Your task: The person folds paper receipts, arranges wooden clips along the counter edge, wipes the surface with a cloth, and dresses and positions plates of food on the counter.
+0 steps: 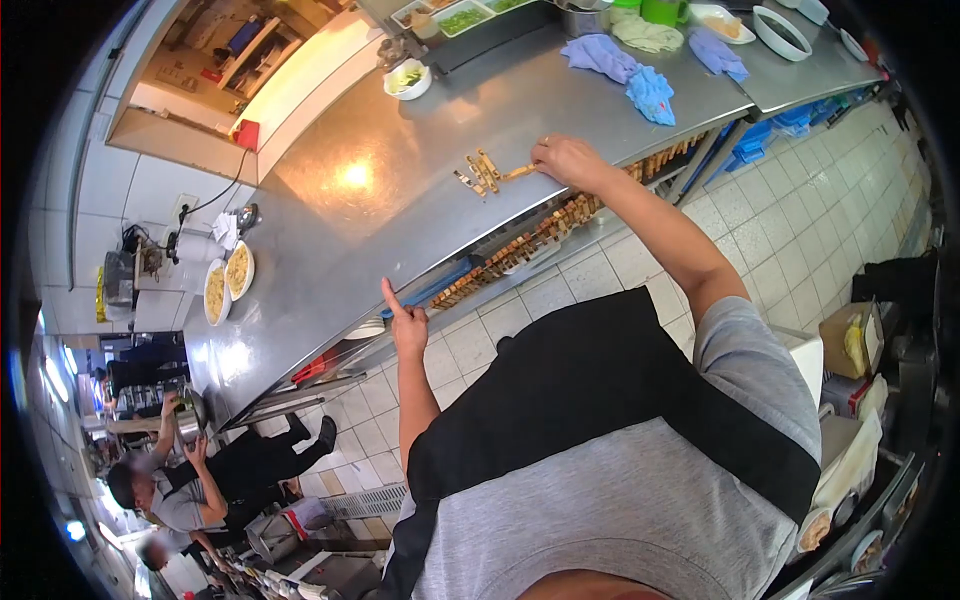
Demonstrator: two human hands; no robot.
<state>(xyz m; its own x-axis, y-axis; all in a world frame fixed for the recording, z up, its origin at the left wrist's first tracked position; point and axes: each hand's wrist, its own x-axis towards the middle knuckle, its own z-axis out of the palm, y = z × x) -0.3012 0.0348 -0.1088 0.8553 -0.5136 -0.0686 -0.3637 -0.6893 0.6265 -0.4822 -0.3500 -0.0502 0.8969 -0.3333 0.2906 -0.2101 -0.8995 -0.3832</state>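
My right hand [568, 161] is over the steel counter [340, 235], its fingers pinched on a wooden clothespin [520, 171]. Just left of it, several loose wooden clothespins [482, 172] lie in a small group on the metal. My left hand [407, 325] is at the counter's front edge, its index finger stretched out and the other fingers curled. Nothing shows in it. Between my hands, below the edge, runs a long row of clipped clothespins [500, 262].
Two bowls of yellow food [228, 285] stand at the left end. A white bowl with green pieces [408, 80] sits at the back, near trays of chopped greens [465, 18]. Blue and purple cloths [625, 70] lie farther right. A co-worker [200, 480] holds a metal bowl.
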